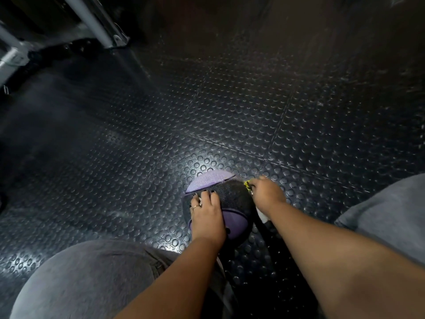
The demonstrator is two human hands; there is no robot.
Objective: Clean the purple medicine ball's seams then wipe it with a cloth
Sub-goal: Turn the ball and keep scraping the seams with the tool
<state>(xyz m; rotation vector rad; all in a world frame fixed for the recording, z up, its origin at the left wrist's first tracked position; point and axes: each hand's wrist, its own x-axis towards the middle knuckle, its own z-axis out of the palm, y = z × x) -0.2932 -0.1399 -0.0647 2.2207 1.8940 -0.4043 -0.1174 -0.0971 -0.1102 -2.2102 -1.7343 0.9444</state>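
One purple medicine ball [232, 199], purple & black panels, is seen on the studded rubber floor [230, 111], between the person's knees & close in front of them. The left hand [207, 215] is laid on the ball's near top, fingers spread & fairly straight, nothing gripped, apparently to steady it. The right hand [266, 194] is curled round a small yellow tool [247, 185], prob. a brush, held at the ball's upper right edge near a seam; the tool's exact form can't be told. The ball is judged heavy & dense, w/ a textured, grippy skin, stiff rather than squashy, not fragile. Being round, it may roll if pushed off-centre, so it is best held from above w/ a flat palm, or cradled w/ both hands when turned to reach other seams. Count: 1 ball, 1 yellow tool, 2 hands, and 1 white piece [262, 215] under the right wrist, poss. the cloth, mostly hidden. A metal frame [96, 19] is seen at far left, well apart.
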